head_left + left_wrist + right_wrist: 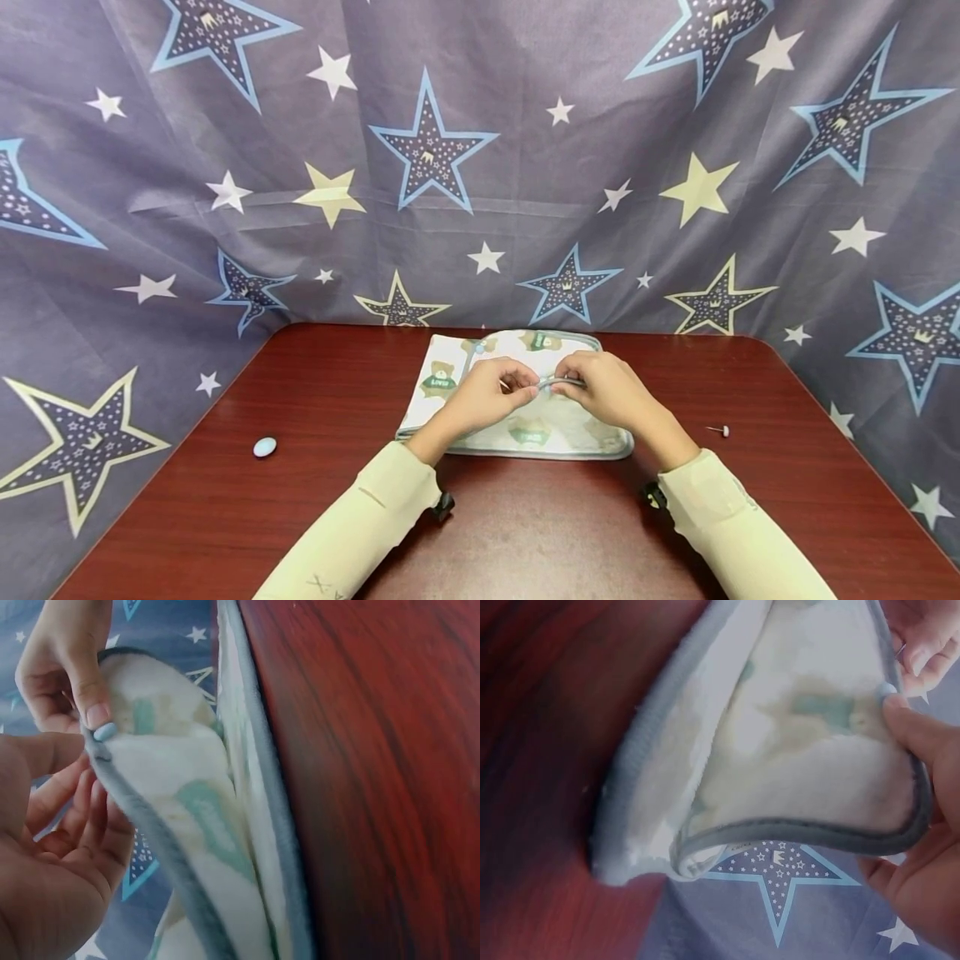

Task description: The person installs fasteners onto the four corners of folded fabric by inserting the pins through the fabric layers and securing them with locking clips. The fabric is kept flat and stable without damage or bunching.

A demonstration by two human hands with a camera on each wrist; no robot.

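Observation:
A white cloth (502,429) with a bear print and grey-blue edging lies folded at the table's far middle. My left hand (491,392) pinches at the raised edge of its upper layer, thumb and finger close together. Facing it, my right hand (603,385) grips the same edge a little farther right. Under the right thumb sits a small light-blue cap (105,731) against the edging. Beside the left thumb in the right wrist view is a thin dark line (900,649), too small to identify. Another light-blue cap (480,347) is on the cloth's upper left part.
A loose light-blue oval cap (265,447) lies on the table's left side. Toward the right lies a pin (724,431) with a white head. Behind the reddish-brown table (525,533) hangs a grey star-patterned curtain (517,167).

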